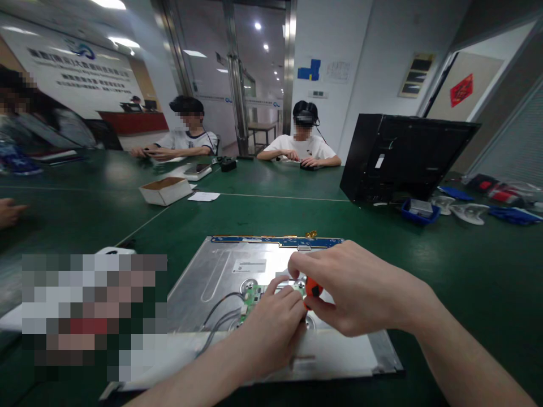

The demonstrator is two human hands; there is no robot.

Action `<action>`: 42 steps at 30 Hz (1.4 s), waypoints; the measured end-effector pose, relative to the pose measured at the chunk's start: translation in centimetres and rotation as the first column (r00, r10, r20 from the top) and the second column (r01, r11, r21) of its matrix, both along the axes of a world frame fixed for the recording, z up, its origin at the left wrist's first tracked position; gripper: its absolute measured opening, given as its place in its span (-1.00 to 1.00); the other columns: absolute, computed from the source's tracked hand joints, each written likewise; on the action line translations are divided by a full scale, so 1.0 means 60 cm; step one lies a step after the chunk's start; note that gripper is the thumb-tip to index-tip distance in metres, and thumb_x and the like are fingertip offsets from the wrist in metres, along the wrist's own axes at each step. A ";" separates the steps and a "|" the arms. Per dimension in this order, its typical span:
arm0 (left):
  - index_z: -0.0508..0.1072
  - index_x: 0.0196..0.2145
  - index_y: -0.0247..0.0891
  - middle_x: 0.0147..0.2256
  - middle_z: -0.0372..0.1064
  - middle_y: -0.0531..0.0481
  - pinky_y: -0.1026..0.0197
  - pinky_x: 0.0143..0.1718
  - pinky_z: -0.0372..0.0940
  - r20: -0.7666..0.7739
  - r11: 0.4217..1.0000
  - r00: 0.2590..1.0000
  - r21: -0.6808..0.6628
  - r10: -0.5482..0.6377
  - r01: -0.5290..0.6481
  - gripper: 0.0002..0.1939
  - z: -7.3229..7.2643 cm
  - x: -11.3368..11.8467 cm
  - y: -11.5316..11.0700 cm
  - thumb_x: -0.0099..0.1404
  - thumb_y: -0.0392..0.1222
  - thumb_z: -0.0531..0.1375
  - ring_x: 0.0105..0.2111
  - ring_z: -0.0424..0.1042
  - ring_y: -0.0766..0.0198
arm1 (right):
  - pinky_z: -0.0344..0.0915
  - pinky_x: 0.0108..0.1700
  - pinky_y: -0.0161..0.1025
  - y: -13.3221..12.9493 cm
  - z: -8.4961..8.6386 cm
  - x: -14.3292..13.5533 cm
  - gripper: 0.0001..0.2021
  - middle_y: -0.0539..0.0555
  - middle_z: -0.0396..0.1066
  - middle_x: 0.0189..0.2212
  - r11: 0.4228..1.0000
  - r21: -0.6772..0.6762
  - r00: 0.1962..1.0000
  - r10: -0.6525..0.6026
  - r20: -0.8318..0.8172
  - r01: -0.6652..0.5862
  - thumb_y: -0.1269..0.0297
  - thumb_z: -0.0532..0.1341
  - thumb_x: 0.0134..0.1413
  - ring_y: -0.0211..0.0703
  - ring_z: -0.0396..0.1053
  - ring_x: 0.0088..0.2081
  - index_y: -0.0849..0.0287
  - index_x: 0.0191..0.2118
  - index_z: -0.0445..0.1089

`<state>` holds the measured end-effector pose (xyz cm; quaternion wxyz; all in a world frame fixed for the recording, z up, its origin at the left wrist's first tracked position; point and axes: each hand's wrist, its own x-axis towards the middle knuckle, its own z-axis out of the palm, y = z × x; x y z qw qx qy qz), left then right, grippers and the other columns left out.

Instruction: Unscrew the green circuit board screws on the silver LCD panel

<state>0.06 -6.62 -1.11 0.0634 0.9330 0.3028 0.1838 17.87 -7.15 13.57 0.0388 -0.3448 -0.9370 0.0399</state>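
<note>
Green counter (254, 217) supports flat metal-backed panel (193, 288), apparently laid to expose circuit board (255, 293). Right hand (365, 288) is clamped on orange-black handle (313, 287), likely for control; left hand (278, 319), fingers bent beside handle, perhaps steadies; whether fingertips pinch anything, cannot tell.

Green desk (297, 215), bearing: one metal panel (190, 288), lying flat, blue strip (254, 241) along its far edge; one green circuit board (251, 295) on it, dark cables attached. Left hand (282, 316), over the board. Right hand (348, 288), holding one orange-and-black tool (313, 287). Beyond, right: one black monitor (399, 158), blue tray (419, 212) beside it. Left: open white box (165, 192).
</note>
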 end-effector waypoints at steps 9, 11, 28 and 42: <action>0.44 -0.20 -0.22 -0.18 0.48 -0.07 -0.15 0.21 -0.01 0.003 1.000 1.000 -0.014 0.001 -0.001 -0.83 0.003 -0.001 0.000 0.24 -0.30 0.14 -0.12 0.41 0.06 | -0.05 -0.47 -0.27 0.005 0.001 -0.005 -0.92 0.01 0.50 -0.43 0.997 0.027 0.996 -0.078 0.041 0.077 0.26 0.15 0.17 -0.14 0.41 -0.42 0.10 -0.22 0.31; 0.44 -0.18 -0.22 -0.17 0.47 -0.08 -0.14 0.20 0.00 0.009 1.000 1.000 -0.013 -0.004 0.004 -0.83 0.000 -0.001 0.001 0.27 -0.29 0.12 -0.10 0.41 0.06 | -0.02 -0.45 -0.28 0.003 0.002 -0.003 -0.86 0.02 0.50 -0.39 0.999 0.015 0.999 -0.046 0.028 0.046 0.32 0.17 0.10 -0.15 0.41 -0.41 0.12 -0.18 0.28; 0.42 -0.14 -0.23 -0.17 0.45 -0.10 -0.12 0.21 0.00 -0.009 0.999 0.999 -0.028 -0.031 0.030 -0.76 0.016 -0.003 -0.003 0.21 -0.29 0.11 -0.10 0.40 0.05 | 0.03 -0.43 -0.27 0.000 0.003 0.000 -0.81 0.04 0.50 -0.33 1.000 -0.011 1.000 -0.020 0.013 0.020 0.23 0.19 0.13 -0.11 0.43 -0.36 0.13 -0.14 0.26; 0.42 -0.16 -0.23 -0.15 0.46 -0.08 -0.14 0.22 -0.03 -0.013 0.999 0.999 -0.038 -0.036 0.036 -0.76 0.019 -0.003 -0.003 0.19 -0.31 0.12 -0.09 0.40 0.05 | 0.05 -0.42 -0.28 0.002 0.003 -0.002 -0.77 0.05 0.50 -0.34 0.999 -0.020 0.999 -0.033 0.012 0.034 0.20 0.18 0.16 -0.10 0.44 -0.34 0.13 -0.10 0.25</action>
